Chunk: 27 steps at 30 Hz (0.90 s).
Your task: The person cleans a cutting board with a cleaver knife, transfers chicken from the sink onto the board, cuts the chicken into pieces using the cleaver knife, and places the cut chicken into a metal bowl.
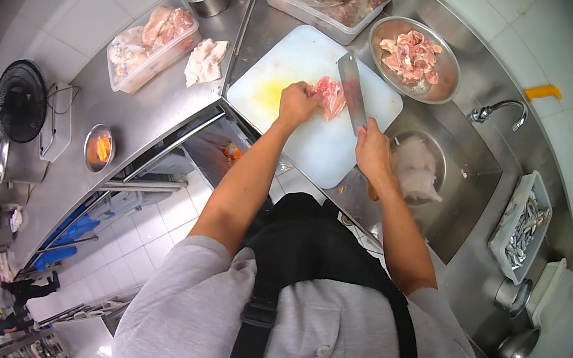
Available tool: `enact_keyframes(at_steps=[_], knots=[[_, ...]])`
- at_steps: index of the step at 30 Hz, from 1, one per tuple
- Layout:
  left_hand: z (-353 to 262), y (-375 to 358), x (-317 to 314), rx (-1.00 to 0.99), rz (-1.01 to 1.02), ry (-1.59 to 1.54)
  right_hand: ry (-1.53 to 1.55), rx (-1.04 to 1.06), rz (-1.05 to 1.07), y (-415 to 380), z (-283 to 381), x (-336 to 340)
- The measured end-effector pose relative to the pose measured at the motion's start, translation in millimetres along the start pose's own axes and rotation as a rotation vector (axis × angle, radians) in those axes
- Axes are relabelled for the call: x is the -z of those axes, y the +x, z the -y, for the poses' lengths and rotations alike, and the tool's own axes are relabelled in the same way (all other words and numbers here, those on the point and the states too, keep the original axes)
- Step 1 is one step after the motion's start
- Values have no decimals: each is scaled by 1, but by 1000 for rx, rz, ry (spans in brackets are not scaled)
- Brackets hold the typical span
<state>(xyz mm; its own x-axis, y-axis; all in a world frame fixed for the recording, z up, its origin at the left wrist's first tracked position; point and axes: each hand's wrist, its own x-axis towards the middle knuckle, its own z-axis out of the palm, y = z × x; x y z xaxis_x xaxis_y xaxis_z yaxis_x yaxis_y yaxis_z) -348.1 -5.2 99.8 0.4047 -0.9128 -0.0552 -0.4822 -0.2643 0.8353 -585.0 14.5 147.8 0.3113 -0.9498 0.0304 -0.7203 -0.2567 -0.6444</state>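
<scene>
A piece of raw meat (329, 97) lies on the white cutting board (320, 156), which has a yellow stain at its left. My left hand (299, 105) has its fingers closed on the left edge of this meat. My right hand (373, 151) is wrapped round the handle of a cleaver (352, 90), whose wide blade stands just right of the meat, over the board. Beyond the board's upper right is a steel bowl (445, 84) of cut meat pieces (411, 55).
A sink (467, 208) holding pale meat (417, 168) lies right of the board, near a tap (501, 112). Meat fills containers (326, 22) (140, 73) behind and left. A tray of small fish (524, 230) is far right. People (5, 296) are at lower left.
</scene>
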Motion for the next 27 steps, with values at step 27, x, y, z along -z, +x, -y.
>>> enact_keyframes(at_steps=[27], knots=[[15,-80,24,69,-291,9,-127,34,313,25,43,-40]])
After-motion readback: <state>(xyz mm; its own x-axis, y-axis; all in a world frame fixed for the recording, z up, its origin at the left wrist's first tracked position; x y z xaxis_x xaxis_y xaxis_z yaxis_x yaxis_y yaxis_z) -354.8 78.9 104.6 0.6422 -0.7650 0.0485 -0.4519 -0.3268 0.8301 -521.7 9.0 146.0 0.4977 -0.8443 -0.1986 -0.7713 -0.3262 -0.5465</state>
